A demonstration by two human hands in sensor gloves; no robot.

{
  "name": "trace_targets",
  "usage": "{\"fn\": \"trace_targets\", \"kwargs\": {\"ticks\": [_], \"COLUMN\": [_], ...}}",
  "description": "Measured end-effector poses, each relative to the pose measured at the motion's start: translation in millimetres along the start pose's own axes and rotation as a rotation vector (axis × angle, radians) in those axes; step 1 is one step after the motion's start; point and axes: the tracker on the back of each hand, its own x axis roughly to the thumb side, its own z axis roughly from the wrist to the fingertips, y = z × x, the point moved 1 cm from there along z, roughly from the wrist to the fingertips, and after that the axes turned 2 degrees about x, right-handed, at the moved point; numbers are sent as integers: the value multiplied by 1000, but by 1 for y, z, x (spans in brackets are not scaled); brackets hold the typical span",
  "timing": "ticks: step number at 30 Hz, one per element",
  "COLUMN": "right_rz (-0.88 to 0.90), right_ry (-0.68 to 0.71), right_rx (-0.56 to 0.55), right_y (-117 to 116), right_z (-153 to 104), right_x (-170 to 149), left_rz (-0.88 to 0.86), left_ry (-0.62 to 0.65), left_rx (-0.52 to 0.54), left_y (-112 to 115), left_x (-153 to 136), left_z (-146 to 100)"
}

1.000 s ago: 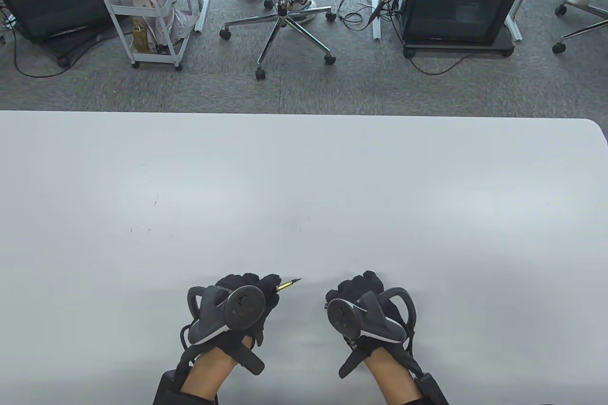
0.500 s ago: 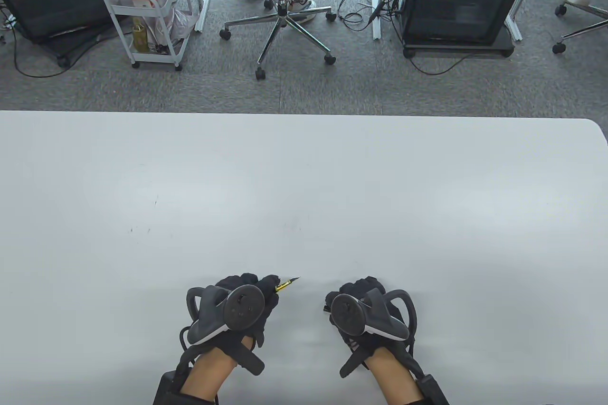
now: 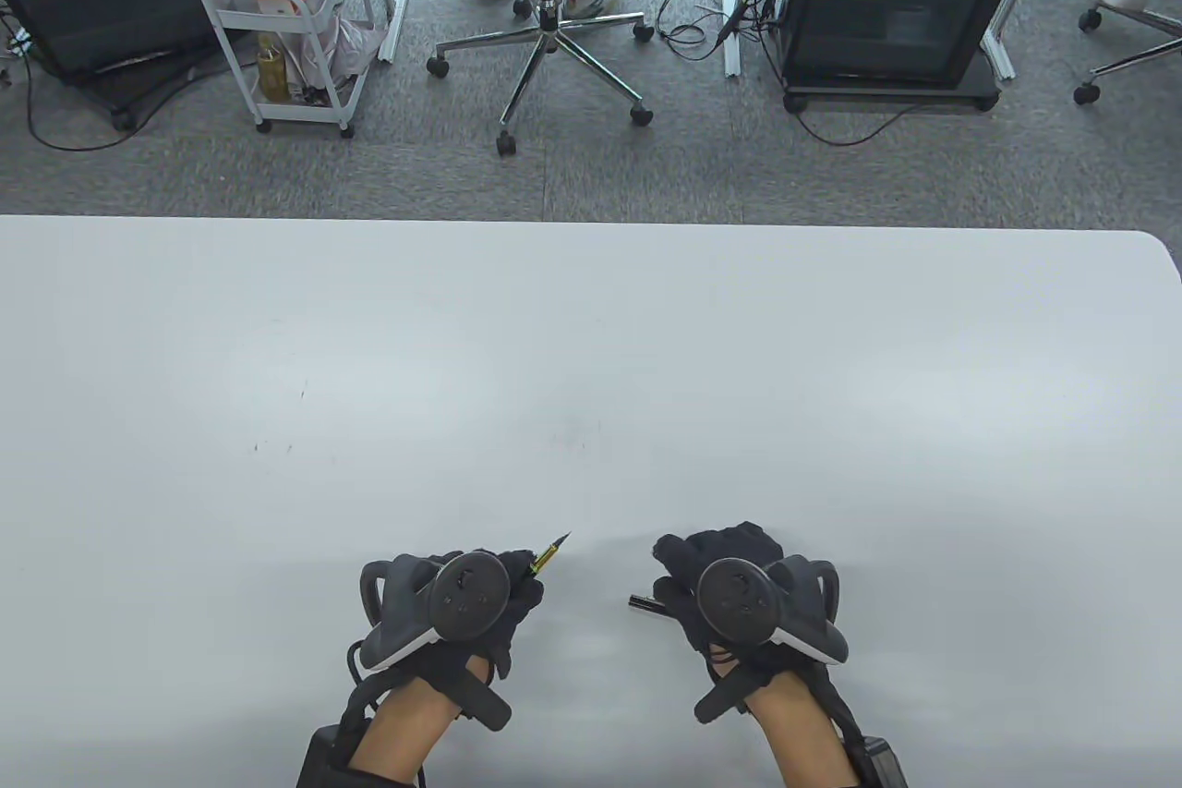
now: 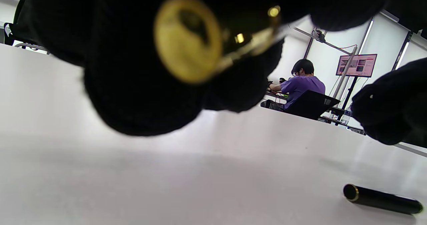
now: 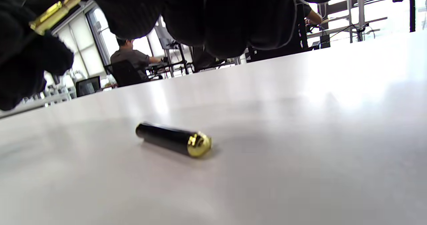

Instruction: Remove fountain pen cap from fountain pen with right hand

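The left hand (image 3: 457, 608) is near the front edge of the table (image 3: 591, 345), and its fingers are clenched around the fountain pen (image 3: 548, 553). The gold section and the bare nib stick out of the fist and point away from the person, to the right. The right hand (image 3: 739, 594) is on the right of the pen, apart from it. Its fingers hang above the table and grasp nothing. The fountain pen cap (image 5: 173, 140) lies flat on the table under this hand, between both hands, with its open end toward the pen. In the right wrist view the cap touches no finger.

I judge the cap is already off the pen, so the task looks almost complete. The cap seems light, stiff and smooth, and because it is round it may roll easily. If it must be picked up, it is better to pinch it at the middle of the black tube. The nib is fine and probably fragile, so it should not hit the table
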Motion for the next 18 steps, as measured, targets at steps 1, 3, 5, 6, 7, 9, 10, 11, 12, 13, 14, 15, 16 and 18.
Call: {"fn": "trace_targets", "kwargs": {"ticks": [1,3,5,6,7,9,10,11,12,13,14,15,16,18], "right_rz": [33,72,100,116,137,156,157,156,156,157,160,160,161,167], "right_ry": [-18,-45,-79,-94,-110,-126,-132,-139,-141,-142,-139,-136,-133,-127], "right_rx": [-21,-49,-83,-92,-97,-94,-92,-91,-89,-80,-70,-65,-62,-60], "right_y": [5,13,20,22,23,23,23,23,22,21,21,20,20,19], "right_z": [-3,-8,-12,-14,-15,-15,-16,-17,-17,-17,-16,-16,-15,-16], "right_x": [-6,-18,-29,-34,-40,-47,-49,-51,-51,-51,-51,-50,-49,-46], "left_rz": [-2,-1,-4,2,19,89,116,155,173,190,207,237,274,324], "left_ry": [4,1,-10,-19,-28,-36,-43,-49,-52,-61,-59,-56,-44,-20], "left_rx": [4,0,4,-3,-18,-41,-50,-56,-68,-95,-112,-131,-151,-195], "left_y": [0,-1,-2,-3,-3,-4,-3,0,4,12,18,26,34,46], "left_x": [1,3,6,8,11,17,20,24,27,31,33,37,41,49], "left_z": [1,3,5,8,11,19,22,27,30,35,39,42,46,50]}}
